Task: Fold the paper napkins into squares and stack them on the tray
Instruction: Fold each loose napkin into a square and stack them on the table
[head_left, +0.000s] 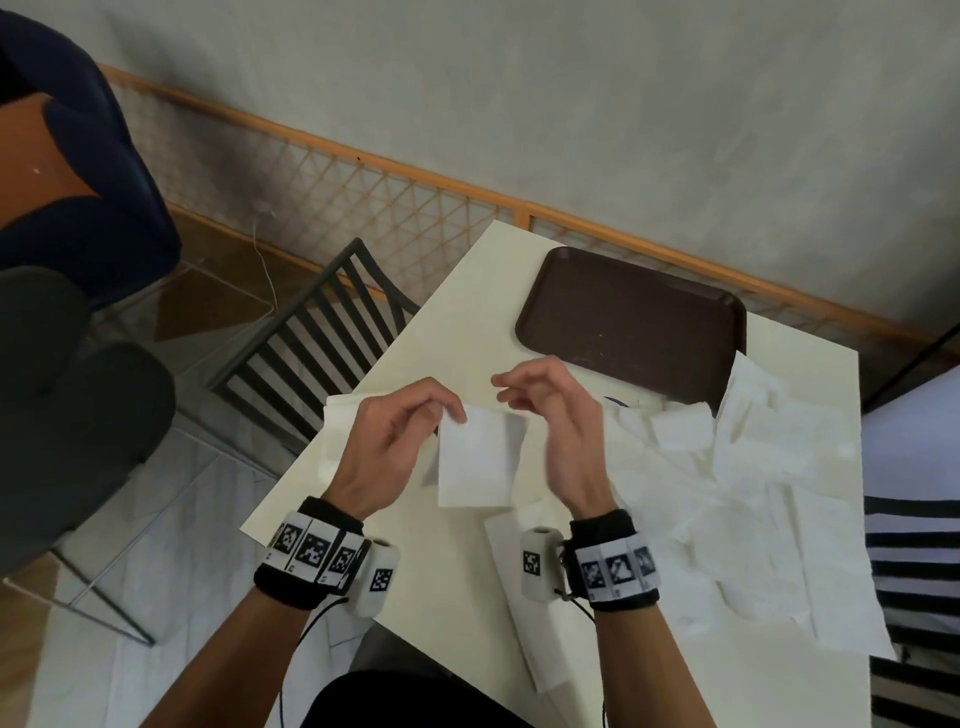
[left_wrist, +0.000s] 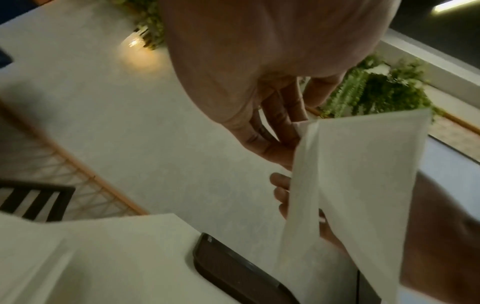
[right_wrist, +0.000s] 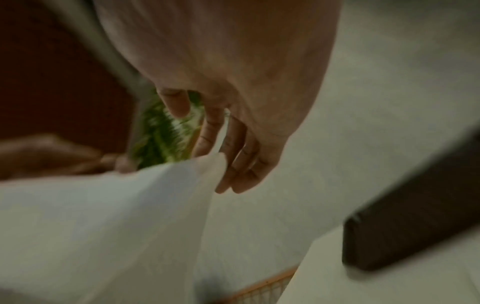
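Above the table hangs a folded white napkin, raised between both hands. My left hand pinches its top left corner, and the left wrist view shows those fingers closed on the corner of the napkin. My right hand is at the napkin's right edge with loosely curled fingers. In the right wrist view its fingers touch the napkin's corner and the thumb stands apart. The dark brown tray lies bare at the table's far side.
A heap of unfolded white napkins covers the table's right part, and more sheets lie under my left hand and near the front edge. A black slatted chair stands left of the table. Striped fabric is at the right.
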